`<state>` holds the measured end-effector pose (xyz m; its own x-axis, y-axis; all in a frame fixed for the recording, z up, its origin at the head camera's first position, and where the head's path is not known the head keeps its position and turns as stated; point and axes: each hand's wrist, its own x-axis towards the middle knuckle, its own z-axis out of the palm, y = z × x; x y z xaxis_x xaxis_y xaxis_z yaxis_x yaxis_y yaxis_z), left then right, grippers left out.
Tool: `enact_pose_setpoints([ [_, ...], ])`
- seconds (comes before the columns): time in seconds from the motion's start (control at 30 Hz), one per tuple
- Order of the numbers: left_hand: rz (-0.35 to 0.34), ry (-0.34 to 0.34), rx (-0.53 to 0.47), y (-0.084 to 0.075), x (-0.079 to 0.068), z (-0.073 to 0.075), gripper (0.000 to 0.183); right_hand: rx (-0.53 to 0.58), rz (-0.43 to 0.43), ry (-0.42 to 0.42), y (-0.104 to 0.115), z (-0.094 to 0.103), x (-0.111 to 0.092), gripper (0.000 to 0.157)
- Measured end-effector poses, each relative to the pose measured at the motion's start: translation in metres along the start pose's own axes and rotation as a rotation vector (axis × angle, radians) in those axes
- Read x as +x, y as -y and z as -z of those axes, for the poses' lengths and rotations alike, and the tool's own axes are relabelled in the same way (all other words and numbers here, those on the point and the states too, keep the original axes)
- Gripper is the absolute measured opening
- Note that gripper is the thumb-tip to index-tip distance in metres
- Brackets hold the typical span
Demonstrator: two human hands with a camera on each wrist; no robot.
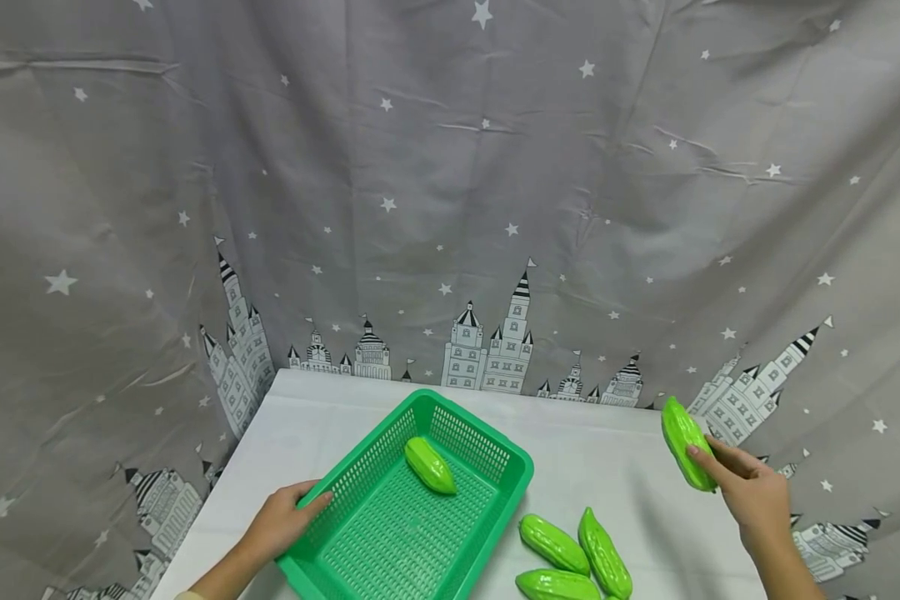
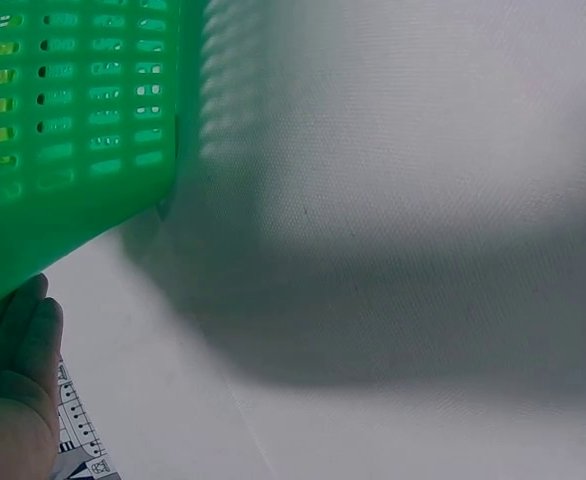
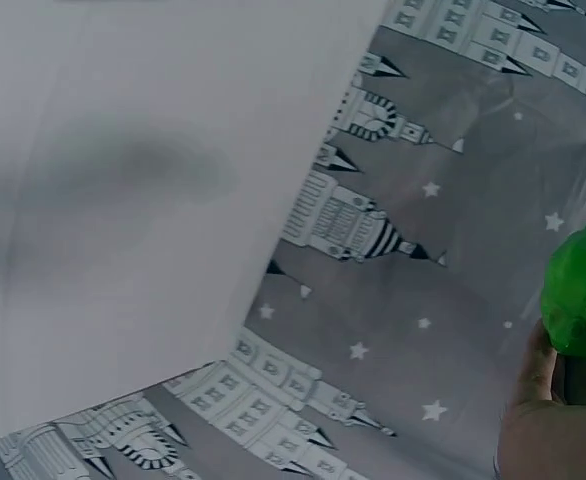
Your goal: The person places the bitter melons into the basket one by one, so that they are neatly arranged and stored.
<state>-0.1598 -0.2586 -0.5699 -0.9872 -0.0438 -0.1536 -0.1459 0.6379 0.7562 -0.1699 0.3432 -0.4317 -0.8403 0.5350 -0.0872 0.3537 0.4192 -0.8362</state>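
My left hand (image 1: 283, 518) grips the left rim of a green plastic basket (image 1: 521, 479), thumb over the edge and fingers outside. The left wrist view catches those fingers (image 2: 31, 335) against the basket's slotted wall (image 2: 73, 190). One glossy green bitter melon (image 1: 430, 465) lies inside, toward the far end. At the right, my right hand (image 1: 753, 492) holds another bitter melon (image 1: 686, 442) up in the air, pinched between thumb and fingers. In the right wrist view that melon (image 3: 581, 290) shows only partly, at the right edge.
Several more bitter melons, among them one upright (image 1: 604, 554) and one slanted (image 1: 555, 543), lie on the white table (image 1: 592, 450) right of the basket. A grey curtain (image 1: 420, 167) printed with stars and castles hangs behind and around the table.
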Motion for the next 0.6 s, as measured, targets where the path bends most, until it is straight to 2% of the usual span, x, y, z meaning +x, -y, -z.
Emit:
enact_pose_setpoints([
  [0.1, 0.0, 0.001, 0.003, 0.0, 0.0, 0.0, 0.054, -0.007, 0.026, 0.034, 0.011, 0.0, 0.003, 0.082],
  [0.3, -0.008, -0.005, -0.01, 0.0, -0.001, 0.001, 0.054, 0.07, 0.06, 0.138, 0.022, -0.013, 0.001, 0.078],
  [0.47, -0.007, -0.011, -0.006, 0.0, -0.003, 0.002, 0.053, 0.104, 0.148, 0.202, 0.033, -0.031, -0.002, 0.07],
  [0.6, 0.0, -0.011, -0.013, -0.002, -0.004, 0.001, 0.053, 0.085, 0.223, 0.279, 0.045, -0.051, -0.007, 0.066],
])
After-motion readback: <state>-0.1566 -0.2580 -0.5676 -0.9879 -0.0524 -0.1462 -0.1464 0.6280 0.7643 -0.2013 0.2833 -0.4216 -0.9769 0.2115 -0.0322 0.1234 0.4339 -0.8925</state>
